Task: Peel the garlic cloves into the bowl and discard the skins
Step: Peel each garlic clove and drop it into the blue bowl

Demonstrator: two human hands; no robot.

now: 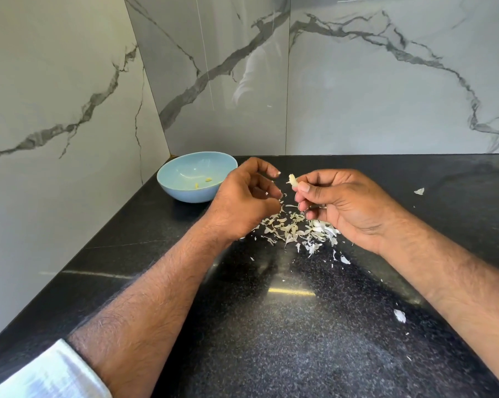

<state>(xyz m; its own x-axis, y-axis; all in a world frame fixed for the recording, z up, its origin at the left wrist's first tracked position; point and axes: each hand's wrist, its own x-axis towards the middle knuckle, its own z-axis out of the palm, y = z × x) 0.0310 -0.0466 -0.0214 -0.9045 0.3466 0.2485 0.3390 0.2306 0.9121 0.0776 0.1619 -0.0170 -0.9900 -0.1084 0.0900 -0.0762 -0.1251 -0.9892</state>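
the blue bowl [185, 193] is the thing to find places by. it sits at the far left of the black counter [271, 326], in the corner by the marble wall [386, 81]. two small yellow peeled cloves [203, 182] lie inside it.

just right of the bowl hangs the left hand [246, 201]. its fingers are loosely curled and a little apart, and they hold nothing that can be seen. one fingertip reaches toward the other hand.

further right of the bowl is the right hand [343, 202]. its thumb and first fingers pinch one garlic clove [293, 180], which pokes up with a bit of skin on it. so the step now looks like peeling this one clove, midway through.

below the two hands, to the right of the bowl, lies a pile of white skins [297, 229], too many to count. a few stray flakes lie well away on the right, one far flake [419, 191] and one near flake [399, 315].

next, i think the left hand must nip the loose skin and pull it off, gently, since the clove is small and slippery. then the clean clove goes left into the bowl. the skins are not thrown away yet.
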